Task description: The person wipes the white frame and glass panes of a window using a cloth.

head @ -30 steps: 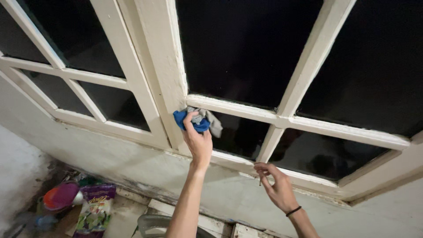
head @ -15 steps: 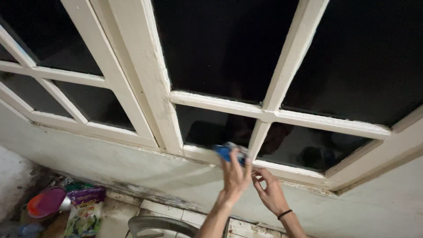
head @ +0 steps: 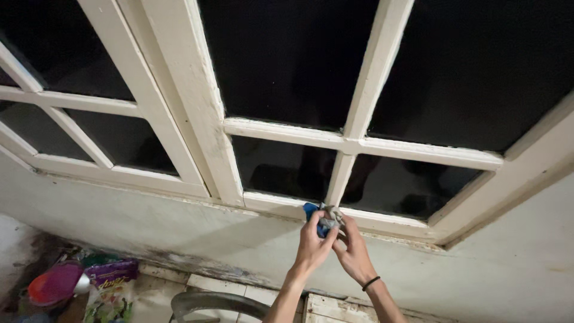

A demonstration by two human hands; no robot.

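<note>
Left hand (head: 312, 242) and right hand (head: 354, 254) both pinched shut on crumpled blue-and-grey cloth (head: 321, 216), pressed against near bottom rail of cream wooden window frame (head: 281, 204). Likely trouble: snagging on flaking paint, slipping onto dark glass pane (head: 281, 170).

The white window frame (head: 359, 218) blocks ahead; bare wall (head: 179, 221) below leaves open room.

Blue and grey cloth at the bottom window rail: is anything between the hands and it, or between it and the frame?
Nothing visible. The left hand and right hand both grip the blue and grey cloth directly, and it sits against the bottom rail at the foot of the vertical bar.
</note>
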